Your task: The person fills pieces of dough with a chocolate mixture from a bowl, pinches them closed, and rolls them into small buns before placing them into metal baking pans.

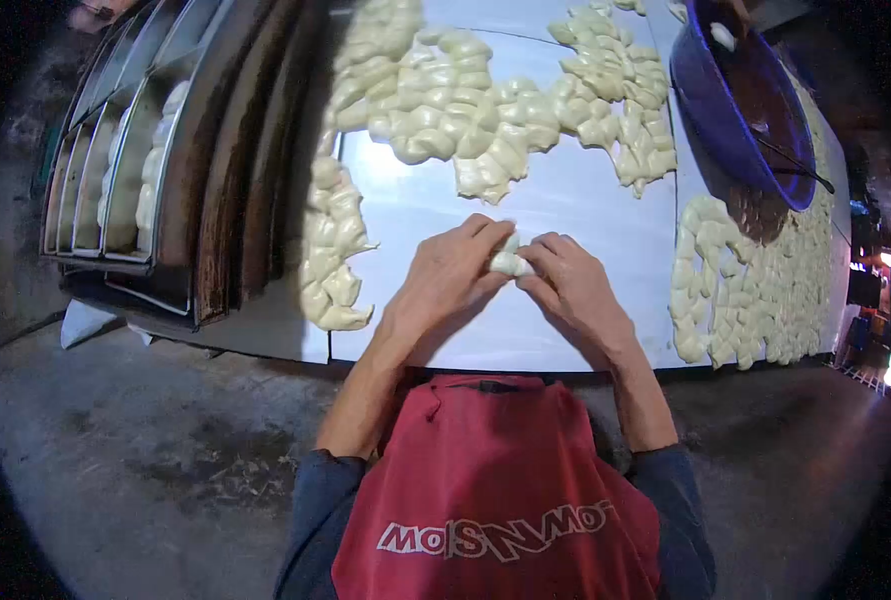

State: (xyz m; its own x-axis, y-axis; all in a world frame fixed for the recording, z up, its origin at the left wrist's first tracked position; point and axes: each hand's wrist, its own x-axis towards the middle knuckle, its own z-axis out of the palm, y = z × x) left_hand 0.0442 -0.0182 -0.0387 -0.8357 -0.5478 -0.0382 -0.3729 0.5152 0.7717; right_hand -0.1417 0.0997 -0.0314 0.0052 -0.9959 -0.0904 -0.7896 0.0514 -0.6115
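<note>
A small piece of pale dough (508, 263) is pinched between both hands above the white tabletop (495, 335). My left hand (455, 262) grips it from the left with bent fingers. From the other side, the fingers of my right hand (571, 285) close on the same piece. Beyond the hands lies a large mass of joined dough pieces (445, 95). A narrow strip of dough (335, 245) lies to the left of my left forearm.
Long baking tins (115, 170), some holding dough, stand at the left beside dark brown, worn-looking pans or boards (230, 150). A purple basin (700, 110) with brown contents and a dark handle sits at the upper right. More dough pieces (750, 290) cover the table's right side.
</note>
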